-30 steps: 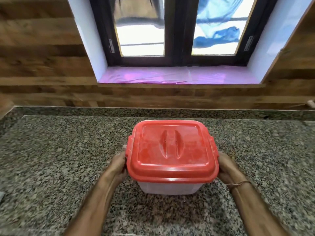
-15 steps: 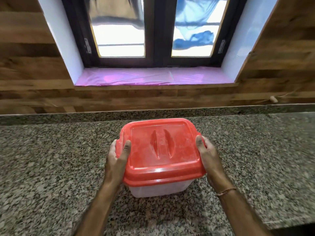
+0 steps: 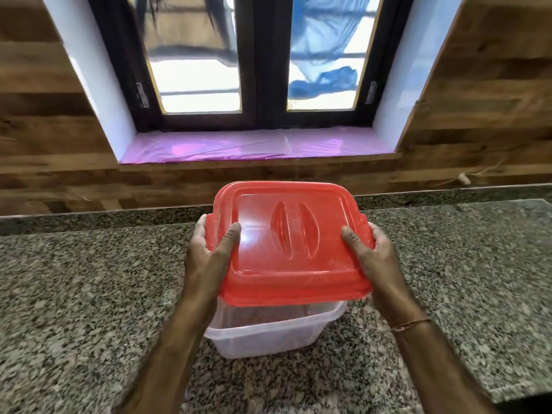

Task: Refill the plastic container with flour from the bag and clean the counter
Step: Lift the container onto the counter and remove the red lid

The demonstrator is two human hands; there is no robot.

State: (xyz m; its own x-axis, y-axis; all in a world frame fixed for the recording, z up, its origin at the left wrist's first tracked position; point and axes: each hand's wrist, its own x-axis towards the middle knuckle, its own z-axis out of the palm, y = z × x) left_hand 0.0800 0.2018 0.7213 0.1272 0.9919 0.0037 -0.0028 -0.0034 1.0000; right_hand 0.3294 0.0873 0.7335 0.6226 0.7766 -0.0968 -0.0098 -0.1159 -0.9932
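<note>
You have two hands in view and both are on one red lid (image 3: pixel 291 243). Your left hand (image 3: pixel 209 255) grips the lid's left edge, thumb lying on top and the other fingers curled under the rim; your right hand (image 3: pixel 375 258) grips the right edge the same way, thumb on top. A thin thread band (image 3: pixel 410 324) circles your right wrist.

The lid is lifted clear of the one plastic container (image 3: pixel 268 336) and tilts with its near edge toward you. Two curved grip ridges run down its middle. The container is clear, stands upright on the granite counter (image 3: pixel 74 309) directly under the lid, and its near rim shows open below the lid's front edge. How much is inside it you cannot tell from here; only the counter's speckle shows through its walls.

Behind the counter runs a wooden wall (image 3: pixel 44 138) with one window (image 3: pixel 257 55) of two panes. Its sill (image 3: pixel 239 146) is covered in pink plastic sheet. Blue cloth (image 3: pixel 325 79) hangs outside the right pane.
</note>
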